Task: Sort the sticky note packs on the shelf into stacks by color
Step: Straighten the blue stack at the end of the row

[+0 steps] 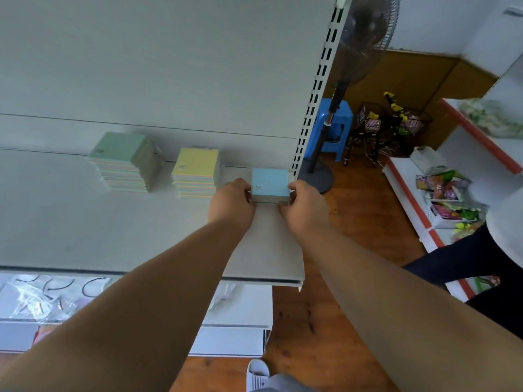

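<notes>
Three stacks of sticky note packs stand on the white shelf (113, 227). A tall green stack (124, 161) is at the left, a yellow stack (195, 172) in the middle, and a short blue stack (270, 185) at the right, beside the slotted upright. My left hand (232, 203) presses the blue stack's left side. My right hand (304, 206) holds its right side. Both hands grip the blue stack between them, and the fingers hide its lower packs.
A slotted shelf upright (314, 89) rises right behind the blue stack. A standing fan (365, 26) and a blue stool (336, 123) are on the wooden floor to the right. Another shelf with snack packets (444, 190) and a person's leg (464, 261) lie further right. Lower shelves hold bagged items (42, 298).
</notes>
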Motion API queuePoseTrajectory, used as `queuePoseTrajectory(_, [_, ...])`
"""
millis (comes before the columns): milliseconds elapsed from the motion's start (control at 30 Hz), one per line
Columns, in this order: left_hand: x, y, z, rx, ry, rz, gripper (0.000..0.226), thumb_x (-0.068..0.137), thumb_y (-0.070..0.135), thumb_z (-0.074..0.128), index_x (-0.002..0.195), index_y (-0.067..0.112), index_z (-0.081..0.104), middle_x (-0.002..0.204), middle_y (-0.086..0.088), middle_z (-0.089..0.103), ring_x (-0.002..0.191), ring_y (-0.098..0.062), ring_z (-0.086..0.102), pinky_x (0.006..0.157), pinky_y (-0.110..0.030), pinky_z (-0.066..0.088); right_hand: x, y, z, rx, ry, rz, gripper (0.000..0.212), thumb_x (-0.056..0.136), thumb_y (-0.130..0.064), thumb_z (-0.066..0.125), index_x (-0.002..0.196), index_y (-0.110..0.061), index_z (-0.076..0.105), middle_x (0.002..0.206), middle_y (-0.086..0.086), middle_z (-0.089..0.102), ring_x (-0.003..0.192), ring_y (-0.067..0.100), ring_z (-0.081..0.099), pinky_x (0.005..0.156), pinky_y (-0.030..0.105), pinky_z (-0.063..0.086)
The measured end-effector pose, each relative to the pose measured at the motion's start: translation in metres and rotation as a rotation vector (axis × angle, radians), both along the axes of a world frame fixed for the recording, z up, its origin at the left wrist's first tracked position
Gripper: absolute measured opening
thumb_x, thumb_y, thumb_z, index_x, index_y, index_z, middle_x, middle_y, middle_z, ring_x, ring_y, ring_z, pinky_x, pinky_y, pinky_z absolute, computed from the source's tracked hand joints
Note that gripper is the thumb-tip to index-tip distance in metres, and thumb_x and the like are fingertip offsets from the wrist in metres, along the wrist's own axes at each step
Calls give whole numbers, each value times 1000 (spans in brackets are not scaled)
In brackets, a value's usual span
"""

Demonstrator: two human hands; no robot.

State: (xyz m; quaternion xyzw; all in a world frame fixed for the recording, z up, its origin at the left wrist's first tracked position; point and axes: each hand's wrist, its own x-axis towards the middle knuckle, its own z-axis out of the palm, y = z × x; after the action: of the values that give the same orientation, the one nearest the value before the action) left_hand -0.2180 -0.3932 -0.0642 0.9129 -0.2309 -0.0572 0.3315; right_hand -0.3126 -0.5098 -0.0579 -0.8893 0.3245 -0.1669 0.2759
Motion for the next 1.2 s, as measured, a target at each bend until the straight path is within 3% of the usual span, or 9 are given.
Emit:
queuePoseTrajectory(200, [1, -1, -1, 12, 4, -41, 27, 83, 26, 63, 109, 18, 62, 105, -5, 65, 93, -28, 63, 71, -31, 48, 3, -1, -4, -2, -2, -9, 39, 84, -18, 67, 120, -11, 53, 115, 8, 64, 102, 22, 61, 69, 22, 40])
queuePoseTrajectory(433, [7, 0, 2, 7, 23, -80, 34, 84, 29, 68, 116, 19, 62, 109, -3, 66, 99, -24, 63, 85, -34, 52, 4, -5, -3, 2, -1, 21, 39, 84, -19, 69, 118, -10, 54, 118, 9, 63, 105, 22, 61, 73, 20, 42])
queuePoseTrajectory(767, [10, -4, 6, 75, 5, -85, 35, 87, 27, 65, 120, 17, 58, 113, -5, 67, 104, -29, 62, 74, -31, 45, 7, -5, 3, -42, 73, 22, 40, 85, -21, 68, 120, -9, 53, 117, 11, 59, 104, 25, 60, 76, 27, 45])
queuePoseTrajectory(967, [8, -2, 7, 39, 77, -24, 38, 86, 25, 66, 123, 17, 58, 110, -3, 71, 104, -27, 63, 78, -31, 48, 10, -7, 9, -23, 137, 36, 31, 85, -17, 63, 114, -11, 53, 108, 12, 65, 97, 27, 61, 66, 27, 38])
queuePoseTrajectory(1100, [8, -6, 9, 76, 108, -13, 23, 84, 27, 65, 104, 14, 65, 102, -7, 70, 95, -29, 63, 67, -28, 40, 11, -7, 5, 31, 103, -16, 33, 84, -19, 66, 113, -15, 51, 109, 10, 66, 98, 26, 61, 69, 28, 41])
queuePoseTrajectory(1200, [9, -7, 11, 80, 125, -18, 19, 85, 27, 67, 98, 15, 65, 100, -6, 69, 95, -28, 62, 68, -27, 38, 11, -9, 3, 71, 74, -28, 34, 84, -21, 68, 113, -17, 51, 108, 8, 66, 96, 24, 61, 68, 28, 41])
